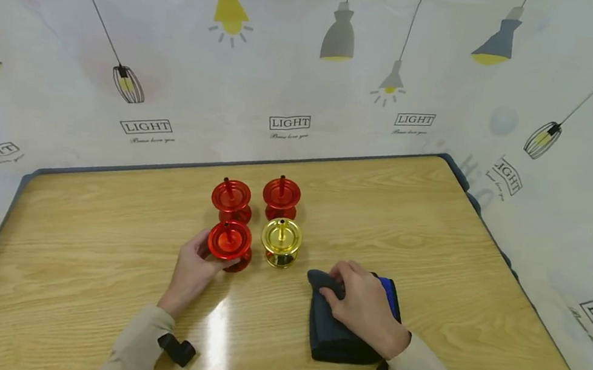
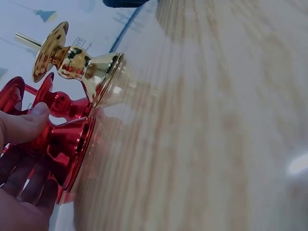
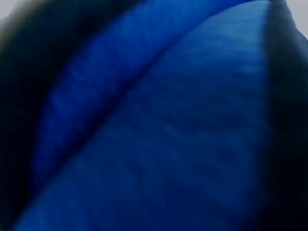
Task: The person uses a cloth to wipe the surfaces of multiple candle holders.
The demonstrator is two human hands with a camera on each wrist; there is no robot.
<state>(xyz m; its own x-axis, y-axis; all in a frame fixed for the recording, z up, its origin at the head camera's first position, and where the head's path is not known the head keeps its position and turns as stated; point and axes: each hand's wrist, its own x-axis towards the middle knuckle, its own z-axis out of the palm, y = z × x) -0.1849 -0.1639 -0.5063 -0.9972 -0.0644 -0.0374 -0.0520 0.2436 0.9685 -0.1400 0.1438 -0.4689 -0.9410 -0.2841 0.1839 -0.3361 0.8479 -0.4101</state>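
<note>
My left hand (image 1: 195, 268) grips the nearest red candle holder (image 1: 229, 241) around its stem, thumb on one side and fingers on the other. In the left wrist view this holder's base (image 2: 72, 149) stands at the tabletop. Just to its right is a gold candle holder (image 1: 281, 241), upright. Two more red ones, a back-left candle holder (image 1: 230, 197) and a back-right candle holder (image 1: 281, 195), stand behind. My right hand (image 1: 362, 302) pinches the upper left part of a folded dark grey cloth (image 1: 334, 339). The cloth's blue side (image 3: 168, 134) fills the right wrist view.
Everything lies on a wood-grain table (image 1: 104, 236) with a dark blue edge. Upright white sheeting (image 1: 230, 92) printed with lamps borders it at the back and sides. Black straps with small mounts sit at both wrists.
</note>
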